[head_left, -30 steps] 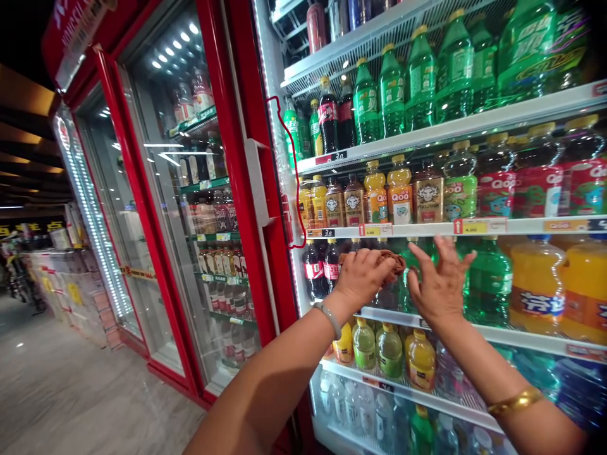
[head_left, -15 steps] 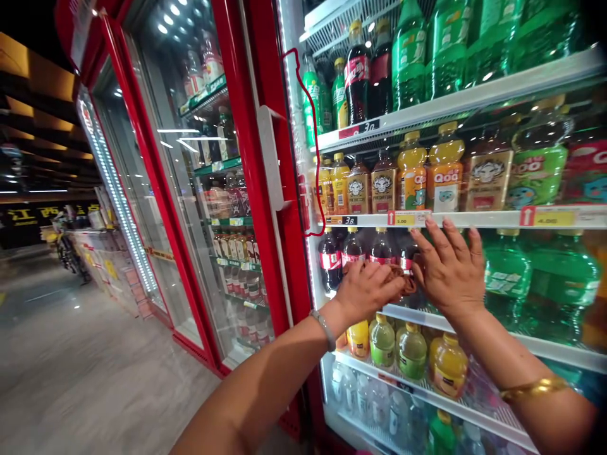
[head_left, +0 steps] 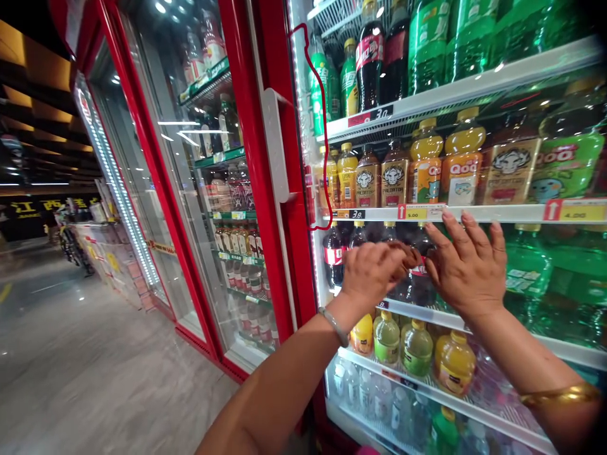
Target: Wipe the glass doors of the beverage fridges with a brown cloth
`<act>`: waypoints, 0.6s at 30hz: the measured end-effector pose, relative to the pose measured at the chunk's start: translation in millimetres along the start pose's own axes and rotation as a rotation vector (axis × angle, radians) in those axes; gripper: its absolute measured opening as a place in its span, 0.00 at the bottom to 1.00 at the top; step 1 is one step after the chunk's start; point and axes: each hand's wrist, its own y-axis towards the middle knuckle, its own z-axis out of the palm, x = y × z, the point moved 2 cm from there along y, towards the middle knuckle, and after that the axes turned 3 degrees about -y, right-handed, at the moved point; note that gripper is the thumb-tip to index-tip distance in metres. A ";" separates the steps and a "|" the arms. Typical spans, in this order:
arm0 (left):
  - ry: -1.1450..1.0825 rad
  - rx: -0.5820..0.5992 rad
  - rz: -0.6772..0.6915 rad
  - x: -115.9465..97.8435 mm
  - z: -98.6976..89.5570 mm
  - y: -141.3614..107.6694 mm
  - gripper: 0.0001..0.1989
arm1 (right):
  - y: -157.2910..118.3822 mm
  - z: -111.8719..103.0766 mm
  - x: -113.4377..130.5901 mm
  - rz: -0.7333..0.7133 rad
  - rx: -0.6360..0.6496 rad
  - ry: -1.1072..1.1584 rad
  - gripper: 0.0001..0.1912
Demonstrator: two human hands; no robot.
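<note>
My left hand (head_left: pixel 374 273), with a grey bracelet at the wrist, is closed around a small brown item (head_left: pixel 408 255) whose exact kind is unclear. It is held up before the cola bottles (head_left: pixel 335 256) of a red-framed drinks cooler. Just to the right, my right hand (head_left: pixel 467 265) is open, palm toward the cooler, fingers spread and raised near the price-tag shelf edge (head_left: pixel 512 213). It holds nothing, and a gold bracelet (head_left: pixel 559 395) is on that wrist. Whether its fingertips touch the glass cannot be made out.
A white door handle (head_left: pixel 277 145) stands on the red frame (head_left: pixel 303 265). Juice bottles (head_left: pixel 454 363) fill a lower shelf; green bottles (head_left: pixel 429 47) stand above. More glass-door coolers line the left, beside a grey floor (head_left: pixel 104 373) and a boxed display (head_left: pixel 107 253).
The view has shifted slightly, and both hands appear a little farther right. My left hand still grips the brown item; my right hand remains spread.
</note>
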 end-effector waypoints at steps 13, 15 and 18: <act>0.005 -0.103 0.006 20.9 1.0 -26.2 0.20 | 1.3 -1.4 2.7 0.021 0.011 0.024 0.38; 0.004 -0.186 -0.225 28.7 -6.1 -13.4 0.21 | 1.9 -1.7 3.5 0.021 0.008 0.025 0.36; 0.016 -0.218 -0.282 18.4 -2.4 -9.0 0.22 | 3.3 -2.0 4.1 0.016 0.004 0.017 0.35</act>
